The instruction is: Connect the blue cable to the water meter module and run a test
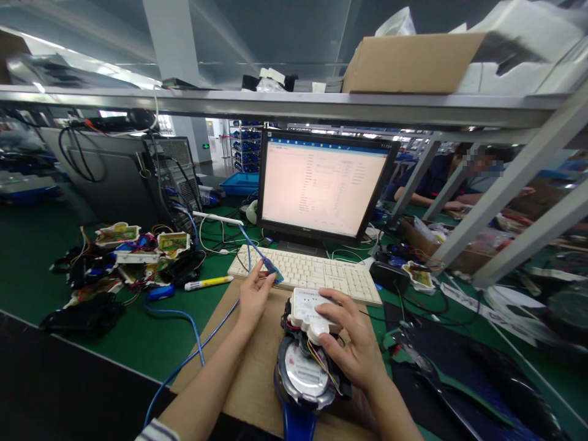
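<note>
Pinched in my left hand [255,293] is a small blue circuit board [274,273] on the end of a blue cable [248,237], held just in front of the keyboard. My right hand [351,334] grips a white plastic module [307,309] with printing on its top, thumb at its near edge and fingers over its right side. Thin coloured wires [320,361] run from below the module. Beneath and nearer to me lies a round meter [305,370] with a labelled face and a blue body, resting on a cardboard sheet [220,352].
A cream keyboard [316,272] and a lit monitor [321,184] stand ahead. Left are piled circuit housings [138,257], a yellow marker [209,283] and a computer tower [114,177]. Right lie a black-and-blue bag-like item [478,367] and cables. A shelf [275,104] crosses above; a person works beyond its struts.
</note>
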### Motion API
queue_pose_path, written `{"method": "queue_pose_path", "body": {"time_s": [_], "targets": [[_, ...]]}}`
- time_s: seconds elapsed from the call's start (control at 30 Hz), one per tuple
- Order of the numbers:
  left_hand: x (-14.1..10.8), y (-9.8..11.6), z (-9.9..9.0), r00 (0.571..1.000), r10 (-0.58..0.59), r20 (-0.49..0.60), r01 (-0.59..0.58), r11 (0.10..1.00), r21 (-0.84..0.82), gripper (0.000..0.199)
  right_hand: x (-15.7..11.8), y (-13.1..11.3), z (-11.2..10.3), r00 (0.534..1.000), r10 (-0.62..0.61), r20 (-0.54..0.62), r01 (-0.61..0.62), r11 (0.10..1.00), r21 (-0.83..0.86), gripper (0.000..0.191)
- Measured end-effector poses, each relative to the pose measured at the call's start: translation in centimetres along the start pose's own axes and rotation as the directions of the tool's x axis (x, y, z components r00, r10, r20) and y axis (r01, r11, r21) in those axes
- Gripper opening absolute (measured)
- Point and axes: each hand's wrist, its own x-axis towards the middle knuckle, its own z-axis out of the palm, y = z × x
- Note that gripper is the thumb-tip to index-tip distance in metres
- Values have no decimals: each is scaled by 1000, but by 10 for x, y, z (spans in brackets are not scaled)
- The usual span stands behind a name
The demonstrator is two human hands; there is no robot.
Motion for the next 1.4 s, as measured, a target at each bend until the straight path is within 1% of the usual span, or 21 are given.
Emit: {"method": "queue_pose_path", "body": {"time_s": [0.43,0.57,0.77,0.93,1.2,1.4], "targets": [[0,4,1,1000,-2,2,2,1000,3,65,0,-1,-1,1000,3,-3,-3,1000,-7,22],[0,3,0,1000,-3,-8,3,1000,-1,66,-1,-1,-1,1000,2,5,-2,1000,4,21],[1,0,-1,1000,-15,6,15,1000,-19,65,0,0,-1,1000,0,7,0,1000,-12,21],[0,2,-1,1000,-22,-9,22,999,-38,64,0,-1,-2,1000,3,16,-3,1000,-15,21],[-1,4,0,999,-36,-12,36,998,-54,65,2,-3,-2,1000,-16,-1,16,1000,-13,21],[0,5,-1,999,-39,-30,37,997,-64,68,-1,1,-1,1000,5,23,-6,1000,13,22]]}}
